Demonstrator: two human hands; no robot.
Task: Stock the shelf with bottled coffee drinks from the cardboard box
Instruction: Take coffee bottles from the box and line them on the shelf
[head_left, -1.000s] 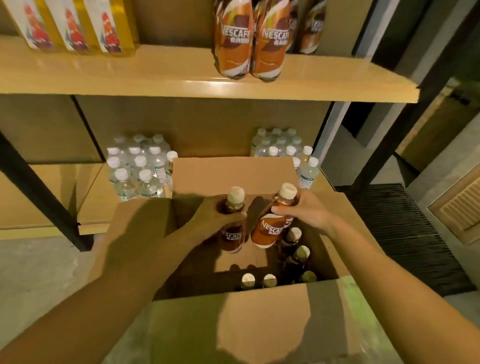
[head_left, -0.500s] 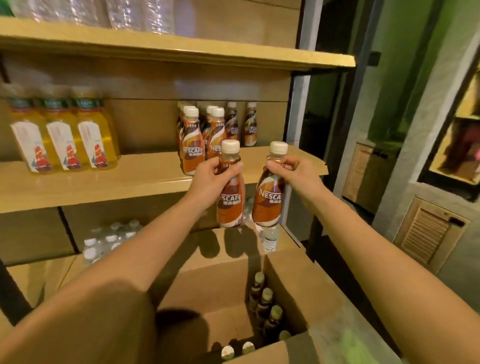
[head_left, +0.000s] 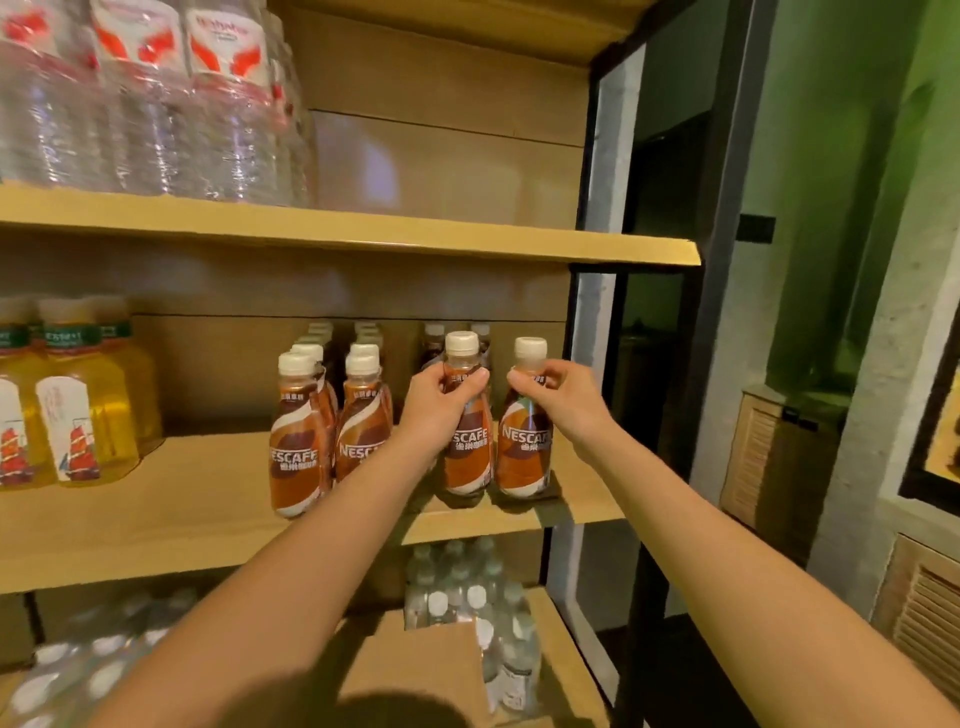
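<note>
My left hand (head_left: 441, 402) grips the neck of an orange-brown coffee bottle (head_left: 467, 457) with a cream cap. My right hand (head_left: 556, 389) holds a second coffee bottle (head_left: 524, 452) just to its right. Both bottles stand upright at the right end of the middle wooden shelf (head_left: 182, 509), bases on or just above the board. Several more coffee bottles (head_left: 322, 431) stand in rows to the left and behind. A flap of the cardboard box (head_left: 415, 670) shows at the bottom; its inside is hidden.
Yellow drink bottles (head_left: 78, 410) stand at the left of the same shelf. Wrapped water bottles (head_left: 156, 98) fill the shelf above, and small water bottles (head_left: 467, 597) the shelf below. A black metal upright (head_left: 587, 415) bounds the shelf on the right.
Both hands lifted a coffee bottle each out of the box and carried them up and forward onto the right end of the middle shelf. My view rose from the box to the shelves.
</note>
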